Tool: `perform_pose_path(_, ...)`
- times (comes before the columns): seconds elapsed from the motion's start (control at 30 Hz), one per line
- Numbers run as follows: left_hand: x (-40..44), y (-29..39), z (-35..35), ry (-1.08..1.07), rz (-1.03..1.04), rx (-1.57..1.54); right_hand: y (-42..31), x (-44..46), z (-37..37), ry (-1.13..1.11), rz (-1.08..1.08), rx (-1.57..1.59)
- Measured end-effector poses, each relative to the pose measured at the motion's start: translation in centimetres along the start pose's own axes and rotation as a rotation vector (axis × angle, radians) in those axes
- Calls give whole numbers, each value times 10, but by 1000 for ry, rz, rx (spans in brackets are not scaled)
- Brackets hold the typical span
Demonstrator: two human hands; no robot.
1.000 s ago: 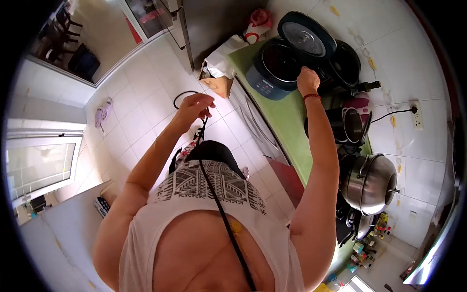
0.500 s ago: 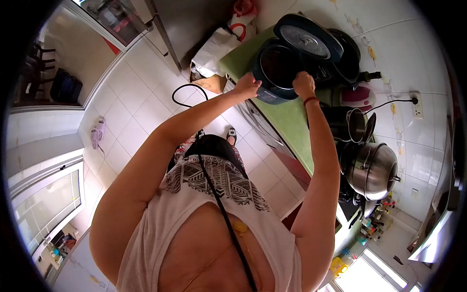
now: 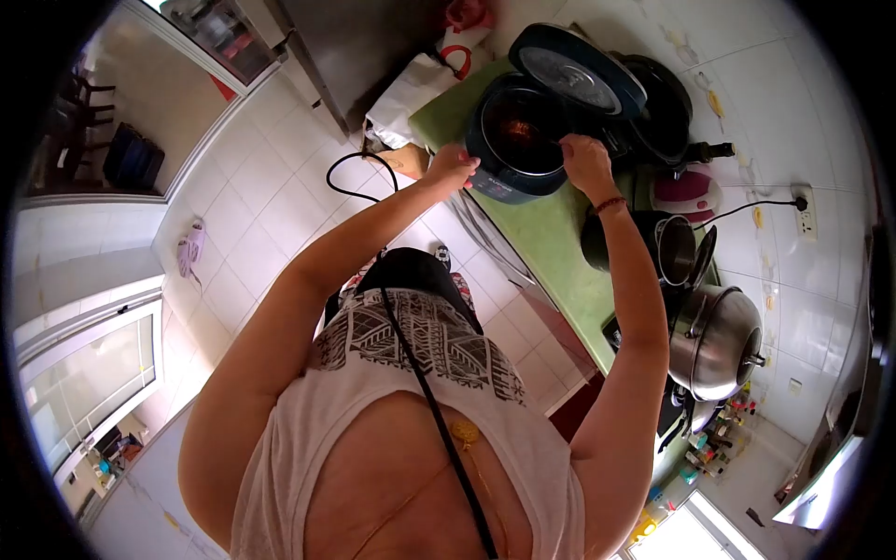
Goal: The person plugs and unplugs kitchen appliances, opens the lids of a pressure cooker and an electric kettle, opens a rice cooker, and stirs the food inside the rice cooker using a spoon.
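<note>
A dark blue rice cooker (image 3: 516, 185) stands on the green counter with its lid (image 3: 579, 70) raised. Inside, the inner pot (image 3: 482, 126) has dark contents with a reddish glint. My left hand (image 3: 452, 171) is closed against the cooker's near left side, its fingertips partly hidden. On the opposite side, my right hand (image 3: 587, 166) is closed at the rim; whether its fingers are on the inner pot or the outer body is hard to tell.
Behind the cooker lies a black pan (image 3: 667, 107). Along the green counter (image 3: 551, 233) stand a dark pot (image 3: 674, 247) and a large steel steamer (image 3: 714, 341). A black cable (image 3: 329, 177) loops near the counter's end, beside a white bag (image 3: 406, 98).
The rice cooker has shifted slightly left toward the counter's end, with both hands moving along at its sides. The reddish glint in the pot is now visible.
</note>
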State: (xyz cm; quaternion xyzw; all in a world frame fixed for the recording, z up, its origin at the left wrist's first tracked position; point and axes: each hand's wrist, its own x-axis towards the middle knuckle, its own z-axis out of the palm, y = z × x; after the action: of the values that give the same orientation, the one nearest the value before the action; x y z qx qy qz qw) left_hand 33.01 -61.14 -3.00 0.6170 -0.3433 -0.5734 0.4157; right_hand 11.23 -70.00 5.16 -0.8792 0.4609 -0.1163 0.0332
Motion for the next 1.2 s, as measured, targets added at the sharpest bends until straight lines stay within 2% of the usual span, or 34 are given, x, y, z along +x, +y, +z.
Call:
perform_pose_path(0.07, -1, 4, -2, -15, -20, -71, 1, 8, 5, -17, 13, -43)
perform_pose_path(0.13, 2, 7, -5, -84, 13, 54, 4, 19, 13, -30, 30, -89)
perform_pose_path(0.27, -1, 25, -2, -28, -92, 136, -6, 32, 32, -42, 0, -204)
perform_pose_path(0.33, 5, 15, 1, 39, -106, 6, -12, 34, 39, -34, -6, -207)
perform_pose_path(0.43, 8, 10, 5, 34, 0, 89, -18, 34, 45, -75, -67, -197)
perform_pose_path(0.6, 9, 9, 6, 51, -5, 101, -18, 21, 38, -128, -280, -108)
perform_pose_path(0.77, 6, 6, 6, 45, 39, 43, -15, 8, 15, -173, -390, -60)
perform_pose_path(0.8, 5, 7, 6, 78, 69, 149, -13, 8, 6, -182, -427, -45)
perform_pose_path(0.83, 2, 9, 6, 109, 98, 256, -14, 8, -6, -182, -429, -48)
perform_pose_path(0.97, -10, 30, 6, 166, 73, 353, -14, 16, -22, -105, -346, -134)
perform_pose_path(1.03, -11, 41, 4, 102, -88, 362, -11, 22, -14, -108, -314, -171)
perform_pose_path(1.1, -1, 37, 1, 74, -69, 422, -7, 30, -1, 3, -338, -229)
perform_pose_path(1.17, 5, 32, 0, 46, -48, 483, -2, 33, 12, -50, -300, -306)
perform_pose_path(1.2, 2, 33, 0, 72, -64, 396, -2, 34, 14, -103, -261, -383)
